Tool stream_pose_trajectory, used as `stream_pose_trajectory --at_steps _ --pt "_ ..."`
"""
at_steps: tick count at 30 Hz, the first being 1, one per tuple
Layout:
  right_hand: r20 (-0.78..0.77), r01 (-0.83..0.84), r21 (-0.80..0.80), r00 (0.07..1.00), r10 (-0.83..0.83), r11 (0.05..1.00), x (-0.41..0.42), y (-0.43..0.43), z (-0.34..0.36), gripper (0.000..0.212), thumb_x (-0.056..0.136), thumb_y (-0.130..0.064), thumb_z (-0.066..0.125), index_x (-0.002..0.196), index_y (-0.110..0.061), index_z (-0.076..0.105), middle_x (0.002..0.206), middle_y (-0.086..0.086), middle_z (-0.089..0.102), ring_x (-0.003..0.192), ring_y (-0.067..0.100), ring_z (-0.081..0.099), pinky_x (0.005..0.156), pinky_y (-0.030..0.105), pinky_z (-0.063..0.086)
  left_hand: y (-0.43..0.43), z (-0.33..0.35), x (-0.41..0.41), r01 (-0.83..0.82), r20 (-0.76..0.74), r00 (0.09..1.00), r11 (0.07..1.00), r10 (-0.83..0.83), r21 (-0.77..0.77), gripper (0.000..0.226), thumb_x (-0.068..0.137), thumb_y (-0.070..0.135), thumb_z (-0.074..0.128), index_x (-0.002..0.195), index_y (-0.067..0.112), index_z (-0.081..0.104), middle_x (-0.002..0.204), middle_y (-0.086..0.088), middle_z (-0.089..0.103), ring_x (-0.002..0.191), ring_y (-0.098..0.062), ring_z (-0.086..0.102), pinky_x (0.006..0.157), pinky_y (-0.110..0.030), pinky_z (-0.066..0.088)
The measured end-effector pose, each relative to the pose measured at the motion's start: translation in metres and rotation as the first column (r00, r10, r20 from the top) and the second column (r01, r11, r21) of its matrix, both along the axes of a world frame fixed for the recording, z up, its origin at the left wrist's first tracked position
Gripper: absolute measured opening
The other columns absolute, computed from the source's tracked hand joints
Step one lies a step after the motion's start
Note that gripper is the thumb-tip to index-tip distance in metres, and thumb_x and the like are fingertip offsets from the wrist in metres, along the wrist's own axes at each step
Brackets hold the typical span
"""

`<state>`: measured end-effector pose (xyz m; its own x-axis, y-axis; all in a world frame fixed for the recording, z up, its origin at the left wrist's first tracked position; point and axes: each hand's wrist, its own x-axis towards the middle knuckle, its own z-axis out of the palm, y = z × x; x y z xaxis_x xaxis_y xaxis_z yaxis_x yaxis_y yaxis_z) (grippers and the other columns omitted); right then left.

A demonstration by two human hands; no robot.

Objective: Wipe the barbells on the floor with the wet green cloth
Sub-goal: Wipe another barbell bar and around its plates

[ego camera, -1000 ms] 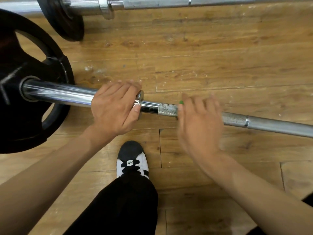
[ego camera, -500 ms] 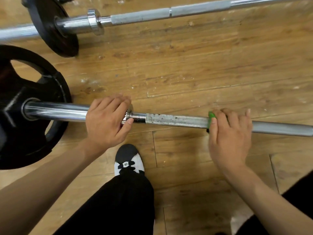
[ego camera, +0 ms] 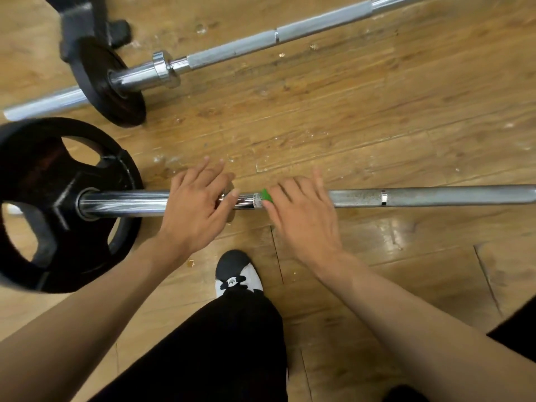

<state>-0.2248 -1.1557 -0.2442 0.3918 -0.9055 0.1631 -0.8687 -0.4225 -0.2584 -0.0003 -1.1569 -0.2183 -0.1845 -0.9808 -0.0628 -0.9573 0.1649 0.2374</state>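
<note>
The right hand [ego camera: 301,224], clutching the wet green cloth [ego camera: 265,196] around the speckled grey barbell shaft [ego camera: 435,196], is sliding back toward the flat-fingered, steadying left hand [ego camera: 194,207], rescrubbing it.

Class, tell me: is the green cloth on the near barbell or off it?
On it: a corner of the green cloth peeks from under the right hand, against the near barbell.

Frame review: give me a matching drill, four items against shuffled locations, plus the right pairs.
1 green cloth
2 left hand
3 shoe
4 small black plate

a on the far barbell
b under the right hand, on the near bar
c on the near bar, between the cloth and the large plate
d on the floor, camera side of the near bar

Pairs: 1-b; 2-c; 3-d; 4-a
</note>
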Motion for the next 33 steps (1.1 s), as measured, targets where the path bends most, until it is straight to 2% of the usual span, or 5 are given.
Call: stream_pose_trajectory --at_steps 7,11,18,23,33 --pt "-0.057 0.309 -0.003 0.949 -0.309 0.951 -0.134 -0.002 0.003 0.04 0.106 -0.03 0.04 0.13 -0.009 0.066 0.129 0.013 0.065 0.129 0.037 0.056 0.129 0.054 0.009 -0.016 -0.01 -0.01 -0.047 0.012 0.999 0.99 0.049 -0.136 0.06 0.105 0.048 0.025 0.09 0.017 0.075 0.125 -0.004 0.074 0.13 -0.032 0.057 0.101 -0.047 0.034" --pt "0.033 0.539 -0.01 0.842 -0.538 0.842 -0.086 -0.004 0.001 0.031 0.104 -0.023 0.045 0.114 -0.006 0.069 0.117 0.015 0.065 0.12 0.04 0.055 0.126 0.055 0.018 -0.019 -0.007 -0.005 -0.047 0.0 0.999 0.988 0.048 -0.144 0.06 0.103 0.047 0.025 0.093 0.017 0.076 0.123 -0.003 0.075 0.129 -0.033 0.058 0.099 -0.046 0.036" --pt "0.077 0.187 0.093 0.978 -0.194 0.978 0.067 0.002 0.007 0.048 0.108 -0.037 0.032 0.137 -0.013 0.062 0.137 0.006 0.063 0.139 0.029 0.047 0.13 0.046 0.009 -0.03 -0.01 -0.004 -0.036 0.029 0.999 0.992 0.04 -0.12 0.064 0.104 0.044 0.021 0.098 0.016 0.078 0.121 0.0 0.076 0.129 -0.03 0.059 0.101 -0.047 0.036" --pt "-0.015 0.006 -0.019 1.0 -0.006 1.0 0.005 -0.013 -0.006 0.038 0.108 -0.036 0.04 0.133 -0.018 0.064 0.128 0.006 0.066 0.126 0.029 0.058 0.129 0.045 0.004 -0.035 -0.016 -0.002 -0.016 0.013 1.0 0.979 0.019 -0.203 0.068 0.105 0.046 0.018 0.101 0.016 0.078 0.119 0.002 0.076 0.127 -0.03 0.059 0.114 -0.057 0.03" --pt "0.024 0.533 -0.086 0.846 -0.533 0.842 -0.085 -0.015 -0.008 0.033 0.108 -0.026 0.04 0.112 -0.005 0.066 0.115 0.02 0.063 0.117 0.039 0.051 0.122 0.057 0.025 -0.029 -0.031 0.003 0.115 0.074 0.993 0.895 -0.092 -0.431 0.085 0.098 0.071 0.012 0.109 0.014 0.074 0.105 0.001 0.077 0.117 -0.026 0.067 0.11 -0.051 0.035"
